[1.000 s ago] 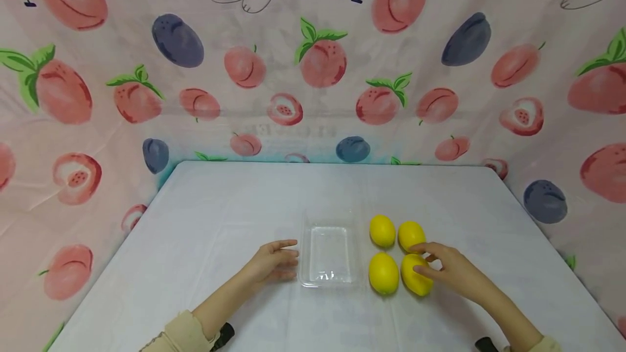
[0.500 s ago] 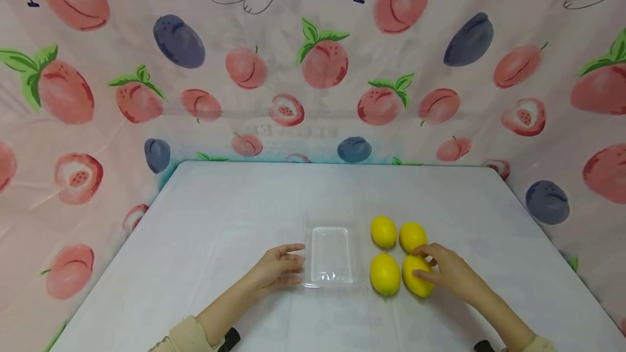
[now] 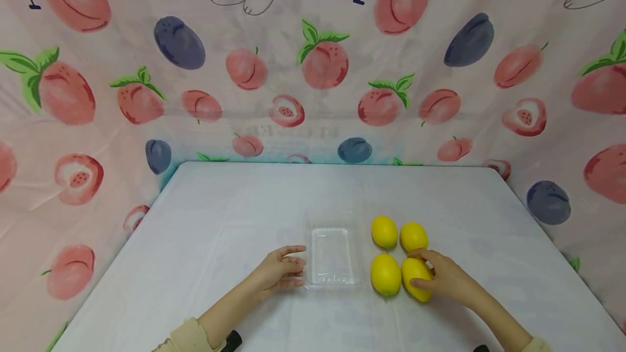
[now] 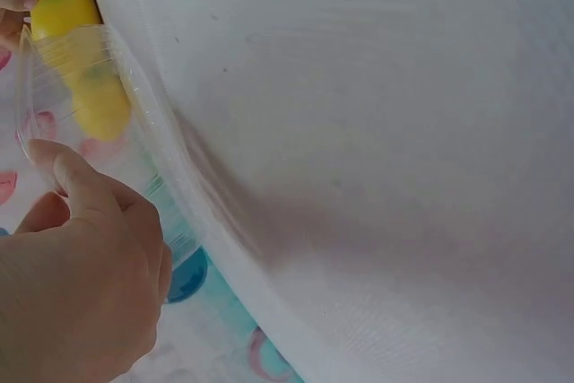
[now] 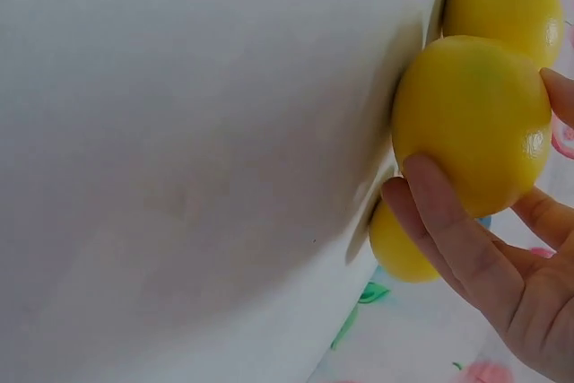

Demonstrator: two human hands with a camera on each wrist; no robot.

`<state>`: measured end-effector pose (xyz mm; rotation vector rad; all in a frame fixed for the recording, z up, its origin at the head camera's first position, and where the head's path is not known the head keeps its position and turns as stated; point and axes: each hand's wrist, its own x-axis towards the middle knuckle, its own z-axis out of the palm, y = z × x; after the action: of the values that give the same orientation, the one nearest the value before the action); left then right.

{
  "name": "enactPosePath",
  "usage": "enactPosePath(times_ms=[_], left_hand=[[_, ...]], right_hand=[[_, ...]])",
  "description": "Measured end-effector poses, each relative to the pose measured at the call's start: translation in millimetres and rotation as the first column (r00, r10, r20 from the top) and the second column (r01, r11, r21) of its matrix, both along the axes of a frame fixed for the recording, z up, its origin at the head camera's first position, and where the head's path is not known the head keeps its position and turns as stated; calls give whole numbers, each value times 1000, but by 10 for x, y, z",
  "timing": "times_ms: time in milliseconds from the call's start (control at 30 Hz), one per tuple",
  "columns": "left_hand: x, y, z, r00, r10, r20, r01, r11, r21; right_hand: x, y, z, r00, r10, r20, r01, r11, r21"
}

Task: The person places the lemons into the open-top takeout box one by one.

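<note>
A clear plastic box stands mid-table, open at the top. My left hand is at its left side, fingers extended and fingertips at the wall; in the left wrist view the thumb and fingers lie right against the box. To the right of the box sit several yellow lemons in two rows. My right hand holds the near-right lemon, thumb on the near side and fingers on the far side. The right wrist view shows that lemon between thumb and fingers, close to the white tabletop.
Beside the held lemon lies the near-left lemon. Behind are the far-left lemon and the far-right lemon. A fruit-print curtain rises behind the white-covered table.
My left hand has moved slightly right, its fingertips now at the box wall. The right hand has closed around the near-right lemon, which has shifted slightly toward me.
</note>
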<state>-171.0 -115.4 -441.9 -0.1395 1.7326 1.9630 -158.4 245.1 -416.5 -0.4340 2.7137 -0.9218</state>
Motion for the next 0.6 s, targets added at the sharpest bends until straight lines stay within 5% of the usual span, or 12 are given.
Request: enactPosePath(times_ms=[600], left_hand=[[9, 26, -1, 1000, 17, -9, -17, 1000, -6]], right_hand=[[-57, 8, 201, 990, -9, -140, 14, 999, 32]])
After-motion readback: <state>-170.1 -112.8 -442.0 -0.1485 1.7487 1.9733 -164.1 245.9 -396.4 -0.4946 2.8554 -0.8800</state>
